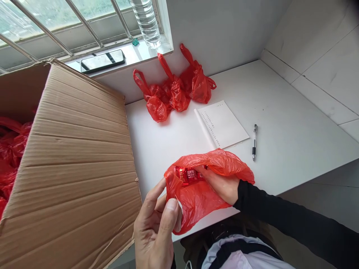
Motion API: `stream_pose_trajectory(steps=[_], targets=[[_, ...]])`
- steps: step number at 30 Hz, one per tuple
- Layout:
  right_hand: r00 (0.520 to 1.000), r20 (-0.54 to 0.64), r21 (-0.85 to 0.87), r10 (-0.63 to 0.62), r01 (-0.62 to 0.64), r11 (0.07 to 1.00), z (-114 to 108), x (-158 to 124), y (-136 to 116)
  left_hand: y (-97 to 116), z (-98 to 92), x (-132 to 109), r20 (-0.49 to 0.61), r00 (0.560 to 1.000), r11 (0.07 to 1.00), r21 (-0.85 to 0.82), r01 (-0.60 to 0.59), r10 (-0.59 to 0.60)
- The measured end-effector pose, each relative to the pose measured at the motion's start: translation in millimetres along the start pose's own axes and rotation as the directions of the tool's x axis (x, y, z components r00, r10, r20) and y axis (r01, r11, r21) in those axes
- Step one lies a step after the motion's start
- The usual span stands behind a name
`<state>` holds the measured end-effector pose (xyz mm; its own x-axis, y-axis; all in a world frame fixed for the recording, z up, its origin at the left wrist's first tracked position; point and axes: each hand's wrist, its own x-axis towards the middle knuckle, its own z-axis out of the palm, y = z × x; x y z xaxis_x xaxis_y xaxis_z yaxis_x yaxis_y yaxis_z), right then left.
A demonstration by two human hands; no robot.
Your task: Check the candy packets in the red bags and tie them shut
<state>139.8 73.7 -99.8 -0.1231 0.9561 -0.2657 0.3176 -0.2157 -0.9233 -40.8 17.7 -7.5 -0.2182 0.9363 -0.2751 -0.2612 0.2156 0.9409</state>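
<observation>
A red plastic bag [196, 203] is spread open at the front edge of the white table. My left hand [157, 224] pinches the bag's left rim between thumb and fingers. My right hand [221, 185] reaches into the bag's mouth from the right, up to the wrist. Inside lie shiny red wrapped packets [183, 175], one printed with a square code, right by the right hand's fingertips. The bag and packets hide most of those fingers, so I cannot tell whether they grip anything.
Several knotted red bags [179, 93] stand against the wall. An open notebook [224, 125] and a pen [254, 142] lie on the table [291, 112]. To the left, a large cardboard box [78, 160] holds more red bags. A phone [103, 61] and water bottle [147, 24] occupy the windowsill.
</observation>
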Motion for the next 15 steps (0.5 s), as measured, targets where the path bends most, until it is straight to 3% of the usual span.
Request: stream_pose_trajectory(steps=[3,6,12,15], targets=[[0.991,0.037,-0.159,-0.130,0.134,0.978,-9,-4,4,-2,-1.9,-2,0.005,1.000,1.000,0.010,0.004,-0.004],[0.946,0.104,-0.434,-0.306,0.320,0.842,-22,-10,12,-4,-1.5,-5,0.022,1.000,1.000,0.015,0.003,-0.003],[0.908,0.155,-0.609,-0.390,0.398,0.685,-36,-19,23,-8,1.4,-9,0.069,0.997,0.999,0.035,0.039,-0.041],[0.909,0.176,-0.614,-0.379,0.402,0.679,-32,-15,19,-7,1.3,-9,0.067,0.997,0.999,0.036,0.040,-0.043]])
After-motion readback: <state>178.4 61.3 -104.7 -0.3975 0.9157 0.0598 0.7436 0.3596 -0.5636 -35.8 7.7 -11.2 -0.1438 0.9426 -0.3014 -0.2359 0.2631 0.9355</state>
